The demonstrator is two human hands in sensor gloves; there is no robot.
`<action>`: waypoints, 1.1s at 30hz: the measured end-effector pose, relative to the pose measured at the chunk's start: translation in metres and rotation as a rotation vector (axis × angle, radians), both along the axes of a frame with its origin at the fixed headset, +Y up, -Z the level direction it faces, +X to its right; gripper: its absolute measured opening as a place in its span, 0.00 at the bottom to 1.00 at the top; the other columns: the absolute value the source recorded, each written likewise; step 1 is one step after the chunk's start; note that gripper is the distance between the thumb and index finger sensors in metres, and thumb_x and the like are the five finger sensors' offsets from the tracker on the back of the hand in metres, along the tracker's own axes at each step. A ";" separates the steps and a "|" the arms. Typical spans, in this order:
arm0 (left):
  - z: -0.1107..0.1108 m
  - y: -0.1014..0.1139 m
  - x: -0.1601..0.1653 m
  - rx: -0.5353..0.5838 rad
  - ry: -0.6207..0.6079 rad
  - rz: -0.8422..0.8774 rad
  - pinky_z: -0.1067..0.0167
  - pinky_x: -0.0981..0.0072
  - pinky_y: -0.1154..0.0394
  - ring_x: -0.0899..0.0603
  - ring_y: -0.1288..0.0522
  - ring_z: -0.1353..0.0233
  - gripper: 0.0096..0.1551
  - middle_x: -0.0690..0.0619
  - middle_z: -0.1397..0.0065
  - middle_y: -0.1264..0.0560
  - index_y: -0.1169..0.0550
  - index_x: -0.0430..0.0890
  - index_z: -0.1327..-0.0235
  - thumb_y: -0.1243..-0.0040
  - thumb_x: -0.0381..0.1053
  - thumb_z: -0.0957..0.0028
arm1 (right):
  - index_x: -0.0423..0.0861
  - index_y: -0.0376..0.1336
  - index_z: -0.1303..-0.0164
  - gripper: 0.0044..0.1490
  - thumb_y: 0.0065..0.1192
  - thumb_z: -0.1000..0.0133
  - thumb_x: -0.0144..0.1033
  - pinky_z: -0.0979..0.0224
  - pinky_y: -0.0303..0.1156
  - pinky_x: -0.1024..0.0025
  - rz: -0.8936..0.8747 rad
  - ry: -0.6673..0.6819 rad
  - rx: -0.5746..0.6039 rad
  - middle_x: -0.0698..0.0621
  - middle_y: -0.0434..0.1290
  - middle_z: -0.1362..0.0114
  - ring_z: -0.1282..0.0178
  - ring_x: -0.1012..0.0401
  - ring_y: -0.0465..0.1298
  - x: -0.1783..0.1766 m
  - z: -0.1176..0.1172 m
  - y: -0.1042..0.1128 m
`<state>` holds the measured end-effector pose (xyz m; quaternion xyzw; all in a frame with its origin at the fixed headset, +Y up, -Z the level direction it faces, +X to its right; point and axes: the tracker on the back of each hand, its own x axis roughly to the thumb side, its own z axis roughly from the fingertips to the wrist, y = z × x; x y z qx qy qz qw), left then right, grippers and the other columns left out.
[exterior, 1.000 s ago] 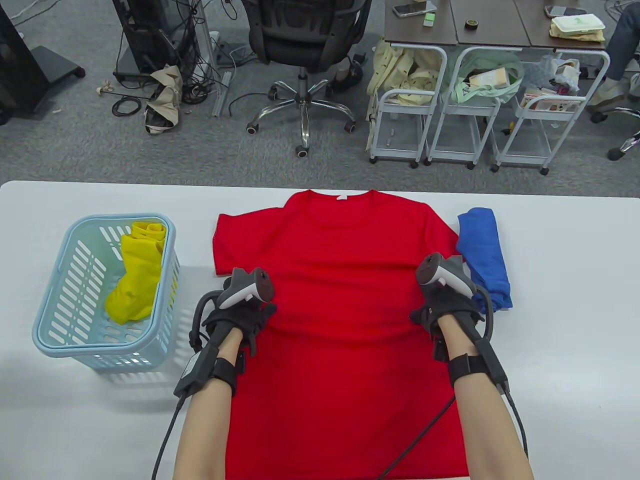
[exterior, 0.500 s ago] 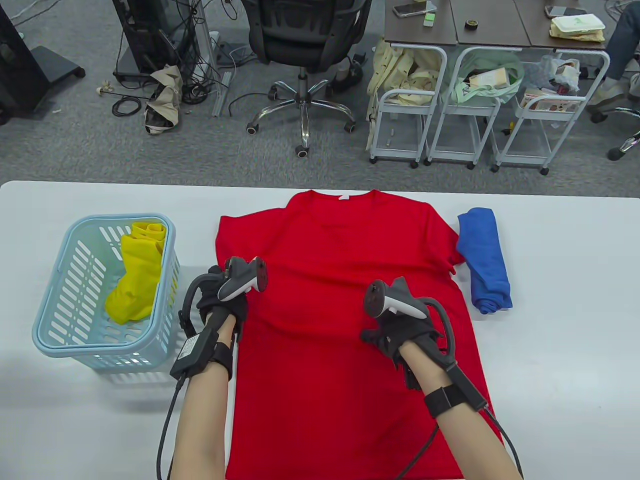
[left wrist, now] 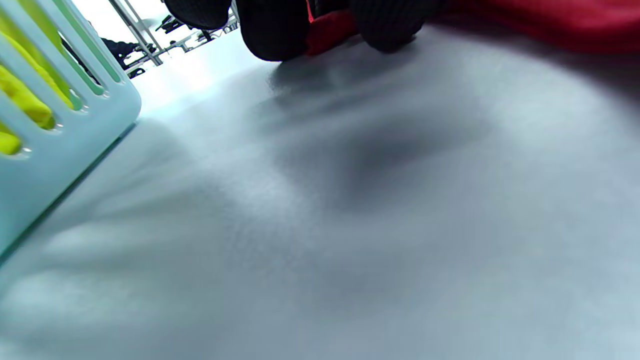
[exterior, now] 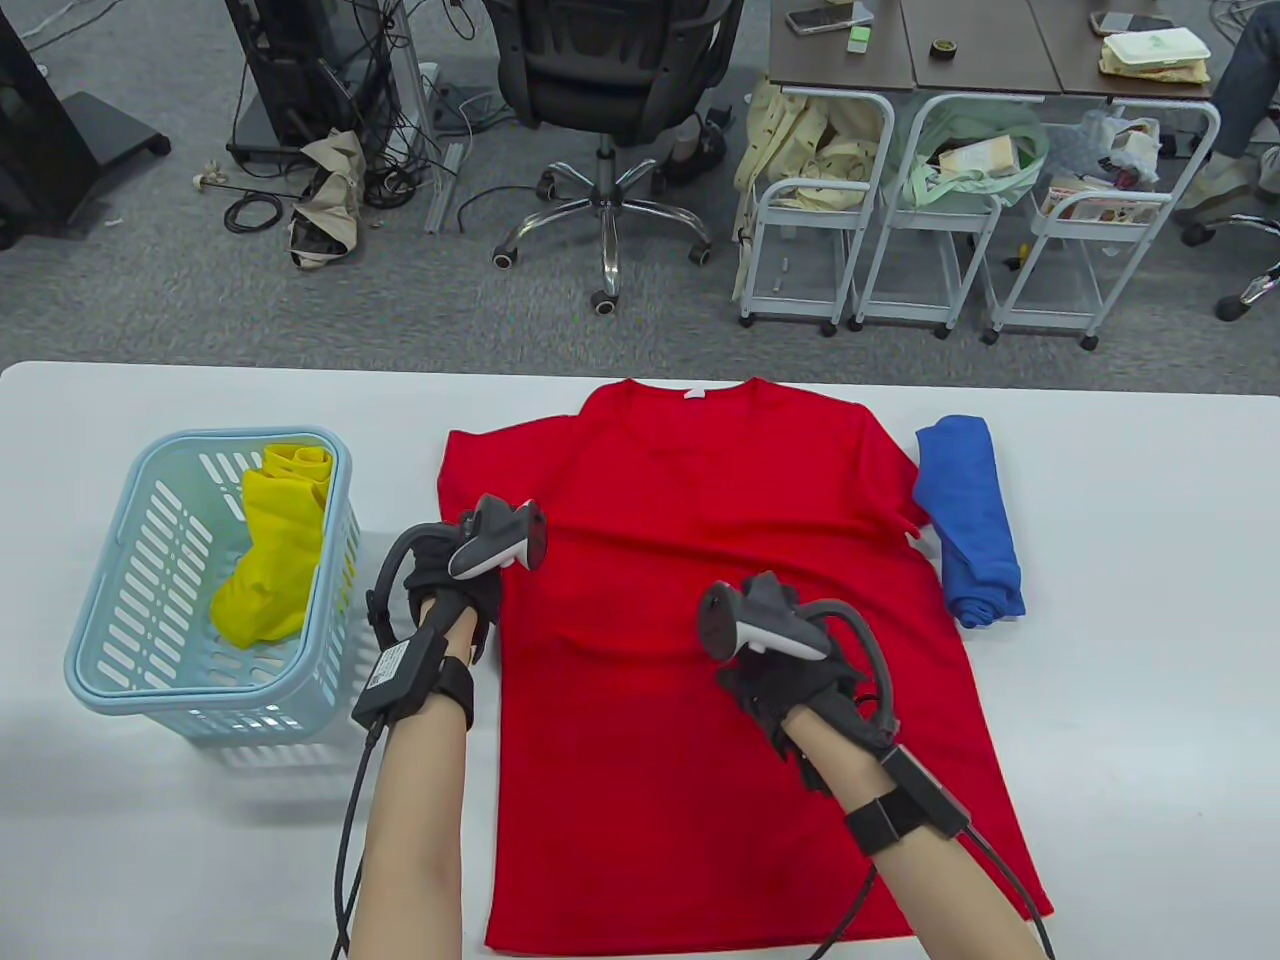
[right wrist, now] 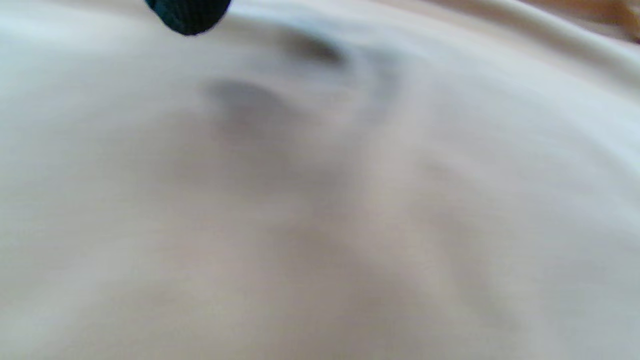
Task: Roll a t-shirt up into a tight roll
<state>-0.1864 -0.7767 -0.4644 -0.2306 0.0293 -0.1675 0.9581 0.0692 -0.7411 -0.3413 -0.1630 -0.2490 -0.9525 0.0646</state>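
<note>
The red t-shirt [exterior: 700, 600] lies flat and face up on the white table [exterior: 1150, 720], collar at the far side and slightly skewed, with its hem toward the near right. My left hand [exterior: 445, 585] is at the shirt's left edge just below the sleeve. In the left wrist view its fingertips [left wrist: 272, 30] pinch a fold of the red cloth [left wrist: 330, 32]. My right hand [exterior: 765, 685] rests on the middle of the shirt body. The tracker hides its fingers from above. In the blurred right wrist view one fingertip [right wrist: 190, 15] shows over the cloth.
A light blue basket [exterior: 100, 690] holding a yellow garment [exterior: 270, 560] stands left of the shirt, close to my left hand. A rolled blue garment [exterior: 970, 520] lies by the shirt's right sleeve. Beyond the far table edge are a chair and carts.
My right hand slid left from the shirt's right edge to its middle. My left hand moved out to the left edge. The shirt's body and hem shifted to the right.
</note>
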 end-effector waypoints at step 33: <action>0.007 0.021 0.017 0.272 -0.161 -0.141 0.29 0.45 0.29 0.47 0.23 0.36 0.24 0.55 0.33 0.25 0.33 0.57 0.33 0.51 0.53 0.43 | 0.54 0.57 0.30 0.24 0.55 0.38 0.40 0.26 0.61 0.49 -0.232 0.593 -0.098 0.47 0.60 0.26 0.33 0.55 0.66 -0.112 0.112 -0.001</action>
